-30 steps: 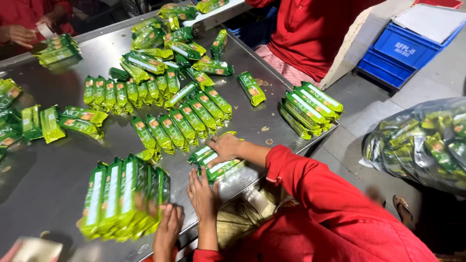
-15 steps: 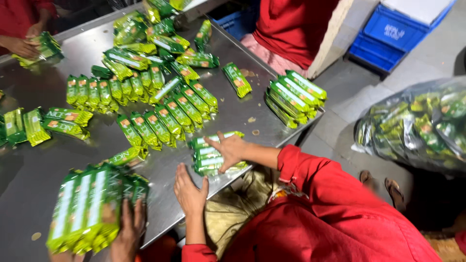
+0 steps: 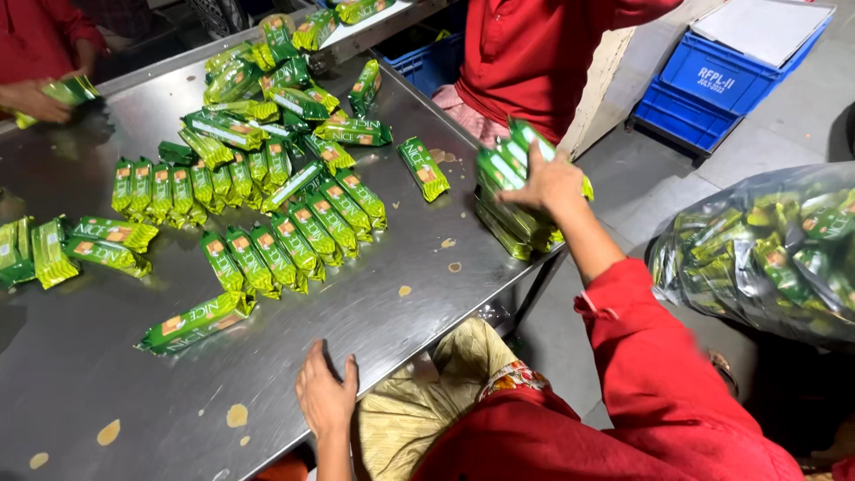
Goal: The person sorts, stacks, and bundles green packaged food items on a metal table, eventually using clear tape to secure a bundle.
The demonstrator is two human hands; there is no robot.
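Note:
My right hand (image 3: 548,183) reaches out on a red sleeve and closes over the top of a stack of green packets (image 3: 508,214) at the right edge of the steel table (image 3: 80,356). My left hand (image 3: 325,396) lies flat and open on the table's front edge, holding nothing. Rows of green packets (image 3: 285,232) lie side by side in the middle of the table. One single packet (image 3: 191,322) lies nearest my left hand. A loose heap of packets (image 3: 267,89) sits further back.
A person in red (image 3: 534,53) stands at the far side, and another person's hand (image 3: 36,100) holds a packet at the upper left. A clear bag full of packets (image 3: 766,249) sits on the floor at the right, with blue crates (image 3: 730,71) behind. Crumbs dot the table.
My right hand has moved from a small pile at the front edge to the stack at the right edge. The big stack at the front left, with the hand on it, has left the view.

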